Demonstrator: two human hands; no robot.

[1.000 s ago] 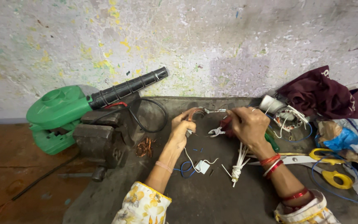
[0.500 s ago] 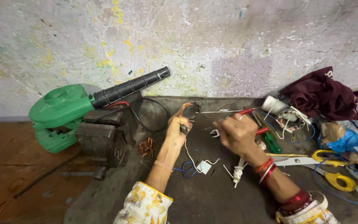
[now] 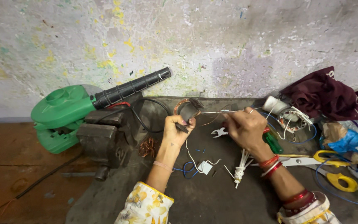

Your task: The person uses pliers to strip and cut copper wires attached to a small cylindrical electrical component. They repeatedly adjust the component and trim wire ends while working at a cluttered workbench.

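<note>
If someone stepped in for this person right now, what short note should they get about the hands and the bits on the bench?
Left hand: grips a small dark part with a copper wire coil, held above the bench.
Right hand: pinches a thin metal rod whose tip meets the coil.
Nearby: small pliers lie between the hands; white ties bundle below the right hand; yellow-handled scissors to the right; vise and green blower to the left.
Done: coil partly wound, loose ends showing.
Left: cannot tell how much.
</note>
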